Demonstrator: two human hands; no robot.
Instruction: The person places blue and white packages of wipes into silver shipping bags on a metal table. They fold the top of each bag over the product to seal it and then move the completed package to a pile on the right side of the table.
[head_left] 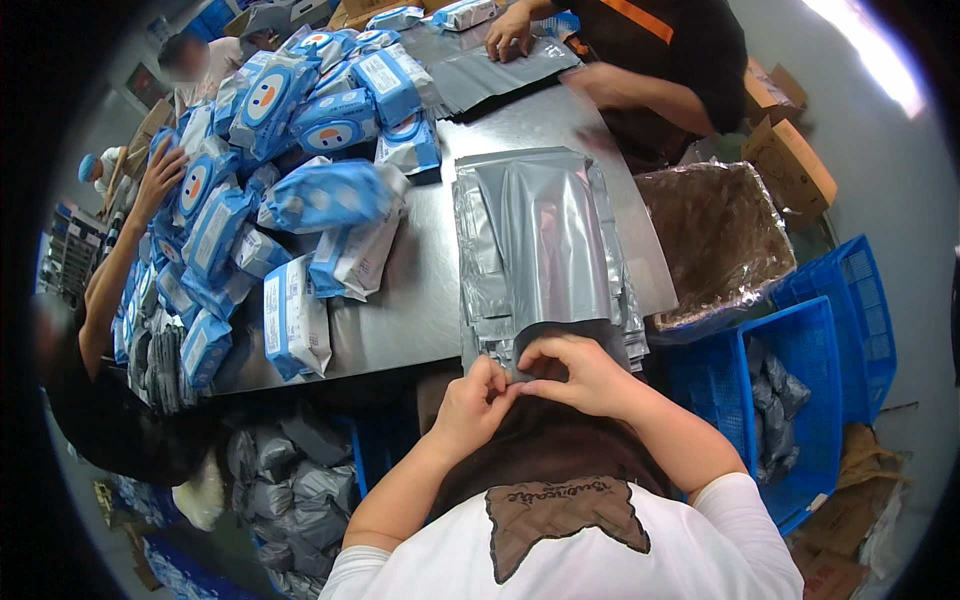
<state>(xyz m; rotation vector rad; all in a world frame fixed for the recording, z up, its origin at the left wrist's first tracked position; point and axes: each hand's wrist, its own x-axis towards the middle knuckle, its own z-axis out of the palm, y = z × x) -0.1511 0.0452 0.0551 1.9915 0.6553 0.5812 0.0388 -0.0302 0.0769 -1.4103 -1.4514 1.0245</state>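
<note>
Pinching the near edge of the top grey plastic mailer bag (pixel 550 240), left hand (pixel 470 400) and right hand (pixel 580 375) meet. Fingers (pixel 500 385) are narrow, tips hidden. Steel bench (pixel 420 300) edge is covered.

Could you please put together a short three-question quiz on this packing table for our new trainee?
1. True or false: both of the person's own hands are at the near end of the top grey mailer bag.
2. What lies heaped on the left part of the steel table? A) blue-and-white wipe packs B) glass bottles C) folded towels
3. What stands to the right of the table, beside the foil-lined box?

Key:
1. True: the left hand and right hand pinch the bag's near edge.
2. A, the blue-and-white wipe packs.
3. Blue plastic crates.
</note>
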